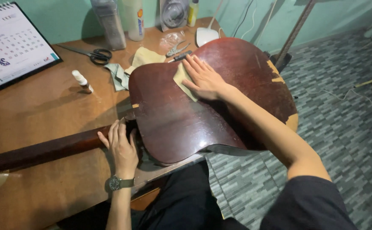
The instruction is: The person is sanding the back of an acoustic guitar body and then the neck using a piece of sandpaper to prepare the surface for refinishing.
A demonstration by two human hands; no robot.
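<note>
Head view: a person's right hand (205,79) lies flat, fingers spread, pressing a pale yellow cloth (182,78) against the dark red back of an acoustic guitar (186,115), which rests face down on a wooden table (45,110). Their left hand (121,147), wearing a wristwatch (115,183), wraps around the guitar neck (45,149). Scissors (93,54) and a small white bottle (82,80) lie nearby.

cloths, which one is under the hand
The yellowish cloth on the guitar back, pressed by the right hand; the other cloths lie on the table.
</note>
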